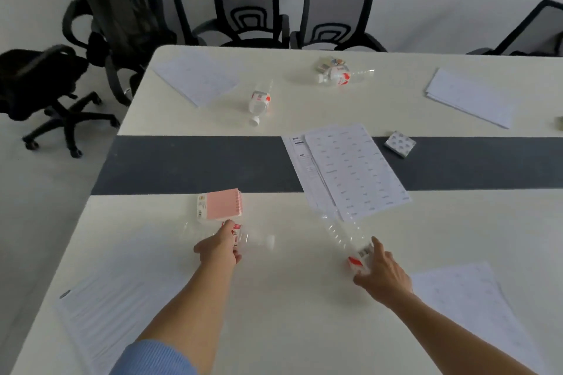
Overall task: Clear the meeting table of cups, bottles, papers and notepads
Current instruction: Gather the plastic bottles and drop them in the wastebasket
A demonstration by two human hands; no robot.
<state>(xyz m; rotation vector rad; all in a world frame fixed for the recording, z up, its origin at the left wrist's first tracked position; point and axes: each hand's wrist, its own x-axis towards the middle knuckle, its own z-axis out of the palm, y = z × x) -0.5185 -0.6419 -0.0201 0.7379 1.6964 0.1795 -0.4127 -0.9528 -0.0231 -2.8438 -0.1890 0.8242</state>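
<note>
My left hand (220, 248) is closed around a clear plastic bottle (259, 241) lying on its side, white cap to the right. A pink spiral notepad (221, 203) lies just beyond it. My right hand (382, 272) grips a second clear bottle (344, 233) by its red-and-white label; its far end touches a stack of printed papers (350, 170). Two more bottles lie on the far half of the table, one (260, 102) left of centre, one (338, 74) further back. A small patterned notepad (399, 143) rests on the dark strip.
The white table (289, 313) has a dark grey strip across its middle. Paper sheets lie at the near left (103, 310), near right (469, 301), far left (195, 77) and far right (470, 97). Black office chairs (248, 3) line the far wall and the left side.
</note>
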